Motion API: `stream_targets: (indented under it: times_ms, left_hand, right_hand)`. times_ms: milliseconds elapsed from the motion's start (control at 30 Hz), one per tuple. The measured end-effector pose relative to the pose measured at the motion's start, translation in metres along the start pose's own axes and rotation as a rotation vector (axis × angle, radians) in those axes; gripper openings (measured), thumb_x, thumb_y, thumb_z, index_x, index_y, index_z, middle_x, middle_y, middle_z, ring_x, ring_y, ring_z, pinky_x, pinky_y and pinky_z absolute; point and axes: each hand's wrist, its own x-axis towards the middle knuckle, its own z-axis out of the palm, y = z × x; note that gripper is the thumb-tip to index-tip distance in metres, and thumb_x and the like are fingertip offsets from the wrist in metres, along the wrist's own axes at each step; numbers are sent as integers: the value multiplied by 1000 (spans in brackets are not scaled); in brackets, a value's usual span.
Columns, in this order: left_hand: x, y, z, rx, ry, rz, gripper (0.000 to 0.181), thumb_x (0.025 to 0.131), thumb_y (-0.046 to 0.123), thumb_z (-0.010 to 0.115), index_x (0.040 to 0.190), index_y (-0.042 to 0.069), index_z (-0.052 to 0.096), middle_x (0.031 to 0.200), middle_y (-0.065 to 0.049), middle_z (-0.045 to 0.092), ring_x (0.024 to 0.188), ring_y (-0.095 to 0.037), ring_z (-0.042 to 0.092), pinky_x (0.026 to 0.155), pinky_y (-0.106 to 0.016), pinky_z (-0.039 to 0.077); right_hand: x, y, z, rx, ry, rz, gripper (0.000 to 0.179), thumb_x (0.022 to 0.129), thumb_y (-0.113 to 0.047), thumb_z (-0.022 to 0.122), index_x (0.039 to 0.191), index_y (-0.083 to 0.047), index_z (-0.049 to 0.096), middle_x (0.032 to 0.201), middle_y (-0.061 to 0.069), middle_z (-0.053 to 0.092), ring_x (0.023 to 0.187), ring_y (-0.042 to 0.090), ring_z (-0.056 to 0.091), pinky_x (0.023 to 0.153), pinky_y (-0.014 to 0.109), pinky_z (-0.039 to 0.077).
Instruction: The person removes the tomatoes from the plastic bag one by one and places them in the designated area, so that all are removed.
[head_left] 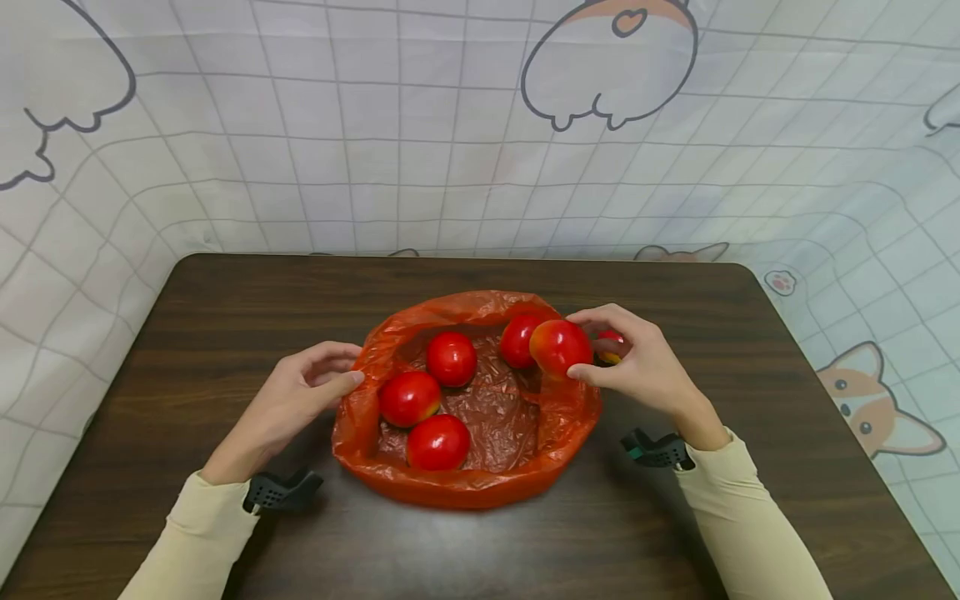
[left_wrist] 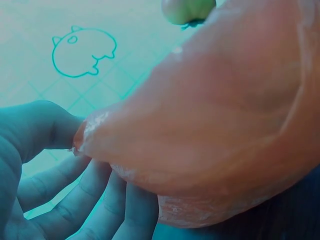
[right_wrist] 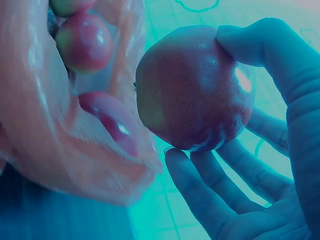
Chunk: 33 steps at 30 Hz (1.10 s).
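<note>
Tomato (head_left: 559, 347) gripped by right hand (head_left: 639, 360) at right rim of orange bag (head_left: 468, 493); left hand (head_left: 288, 400) pinches left rim; four tomatoes (head_left: 409, 398) inside, another tomato (head_left: 611, 337) partly behind right hand.

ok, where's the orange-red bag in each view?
Head: bag, near centre, slightly low.
Left wrist: bag, centre to right edge.
Right wrist: bag, left side, left of the held tomato.
Shared landmark: gridded backdrop, partly visible in all three.
</note>
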Motion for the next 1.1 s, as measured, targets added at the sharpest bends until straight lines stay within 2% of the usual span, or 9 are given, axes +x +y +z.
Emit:
stream_targets:
  times_ms: [133,333,533,667,1100]
  left_hand:
    - [-1,0,-2,8,6,-5,51,100,38,69,141,11,55,137,-17,64,107,-10,72,91,-31,63]
    - [-1,-3,-6,25,14,-3,51,100,38,68,142,11,55,136,-17,64,106,-9,72,91,-29,63]
    - [-1,-4,-7,24,18,7,50,100,36,68,141,11,55,133,-17,64,104,-8,72,89,-26,63]
    - [-1,-4,-8,28,22,10,49,100,36,68,141,10,56,131,-16,64,103,-8,72,88,-25,62]
    - [3,-7,-9,49,18,9,49,101,36,68,140,9,57,126,-9,68,103,-9,72,89,-23,61]
  right_hand:
    - [-4,3,-9,7,39,3,54,81,-7,88,130,-16,66,124,0,65,107,18,69,91,18,59]
    - [-12,7,-21,13,89,12,55,81,-4,87,131,-13,65,124,-8,65,105,10,70,86,17,61]
    - [-20,11,-32,-20,154,14,56,80,-1,87,130,-10,66,122,-15,65,106,4,65,93,10,55]
    - [-25,14,-38,-44,180,21,56,80,0,86,131,-9,65,121,-16,65,108,2,65,93,9,54]
    - [-41,25,-56,-112,258,104,58,82,-5,86,135,-13,64,120,-19,64,107,-2,64,91,4,51]
